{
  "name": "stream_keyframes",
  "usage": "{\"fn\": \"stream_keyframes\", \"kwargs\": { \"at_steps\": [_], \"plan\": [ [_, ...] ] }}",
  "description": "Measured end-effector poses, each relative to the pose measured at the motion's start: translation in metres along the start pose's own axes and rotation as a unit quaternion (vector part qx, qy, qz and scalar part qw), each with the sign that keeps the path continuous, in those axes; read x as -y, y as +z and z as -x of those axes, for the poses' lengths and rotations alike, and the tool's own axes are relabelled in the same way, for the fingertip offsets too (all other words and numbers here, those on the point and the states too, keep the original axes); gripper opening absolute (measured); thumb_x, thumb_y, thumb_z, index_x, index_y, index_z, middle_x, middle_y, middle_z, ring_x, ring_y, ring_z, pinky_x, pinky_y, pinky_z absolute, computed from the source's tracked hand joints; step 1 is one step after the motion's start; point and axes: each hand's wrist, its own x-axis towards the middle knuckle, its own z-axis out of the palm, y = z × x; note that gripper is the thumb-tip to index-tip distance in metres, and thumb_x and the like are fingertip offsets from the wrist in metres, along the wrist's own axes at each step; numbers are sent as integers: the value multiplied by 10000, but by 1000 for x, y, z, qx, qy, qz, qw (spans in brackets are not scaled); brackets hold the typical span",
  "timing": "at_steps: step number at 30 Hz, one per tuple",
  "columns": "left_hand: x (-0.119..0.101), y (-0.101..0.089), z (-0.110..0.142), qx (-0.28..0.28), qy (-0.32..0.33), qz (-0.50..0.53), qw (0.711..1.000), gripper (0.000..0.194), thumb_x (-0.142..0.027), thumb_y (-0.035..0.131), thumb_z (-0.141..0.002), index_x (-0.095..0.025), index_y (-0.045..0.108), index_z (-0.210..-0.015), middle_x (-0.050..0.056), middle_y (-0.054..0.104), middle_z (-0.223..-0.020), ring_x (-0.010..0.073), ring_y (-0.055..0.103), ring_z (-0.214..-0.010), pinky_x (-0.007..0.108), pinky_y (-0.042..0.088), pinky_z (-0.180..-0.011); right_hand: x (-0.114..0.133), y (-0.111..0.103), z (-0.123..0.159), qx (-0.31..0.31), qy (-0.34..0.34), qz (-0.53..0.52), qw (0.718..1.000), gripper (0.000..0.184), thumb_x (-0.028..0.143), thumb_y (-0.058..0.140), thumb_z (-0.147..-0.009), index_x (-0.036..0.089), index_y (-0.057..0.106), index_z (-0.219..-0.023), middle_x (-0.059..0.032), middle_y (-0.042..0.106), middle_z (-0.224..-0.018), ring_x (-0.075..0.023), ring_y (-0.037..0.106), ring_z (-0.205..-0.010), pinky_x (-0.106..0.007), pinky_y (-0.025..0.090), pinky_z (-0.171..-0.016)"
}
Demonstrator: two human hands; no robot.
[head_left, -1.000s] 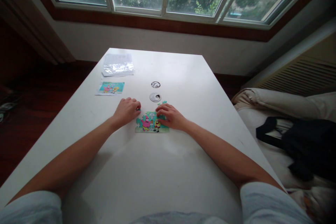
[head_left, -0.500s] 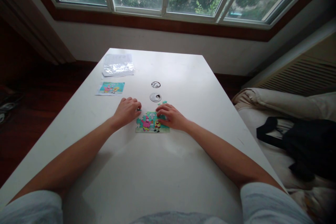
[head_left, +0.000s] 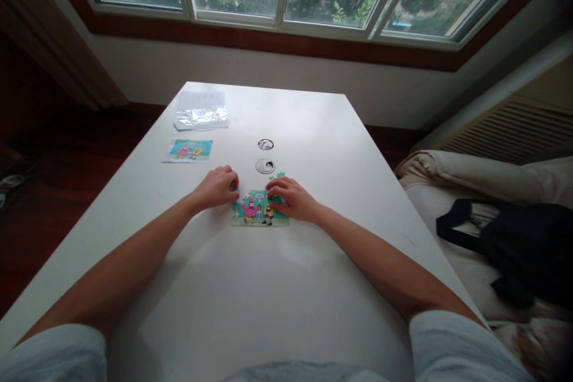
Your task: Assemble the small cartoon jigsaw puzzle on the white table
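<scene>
A partly assembled jigsaw puzzle (head_left: 256, 212) with cartoon figures on a teal ground lies flat before me on the white table. My left hand (head_left: 220, 186) is at its upper left corner, thumb and forefinger pinched on a small teal puzzle piece (head_left: 236, 193), mostly covered by the fingers. Over the puzzle's right side curls my right hand (head_left: 293, 198), its thumb and fingertips resting on it and holding it in place; that part is hidden underneath. Just beyond the right fingers lie a few loose teal pieces (head_left: 280, 174).
A picture card (head_left: 190, 150) with the same cartoon lies to the left. Behind it is a clear plastic sleeve with papers (head_left: 201, 110). Two round openings (head_left: 265, 165) sit in the table (head_left: 313, 131). Dark clothing (head_left: 528, 245) lies on a pale sofa to the right.
My left hand has shifted slightly left and down, bringing the small piece against the puzzle's upper left corner. The right hand keeps its place on the puzzle.
</scene>
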Motion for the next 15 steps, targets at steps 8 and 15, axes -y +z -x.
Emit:
{"fn": "stream_keyframes", "kwargs": {
  "at_steps": [8,15],
  "plan": [
    [-4,-4,1,6,9,-1,1000,148,-314,621,-773,-210,631,-877,59,650,-944,238,590,-887,339,428,-773,0,-1,0,1,2,3,1000,138,322,673,-937,230,654,-1037,-92,670,-1211,-244,585,-1160,-435,444,-1040],
    [-10,-12,4,15,31,24,999,69,-257,577,-810,-216,625,-836,13,683,-823,183,601,-751,298,393,-702,0,-1,0,1,3,5,1000,141,335,672,-939,236,657,-1039,-87,667,-1213,-243,582,-1165,-434,438,-1049]
  ]
}}
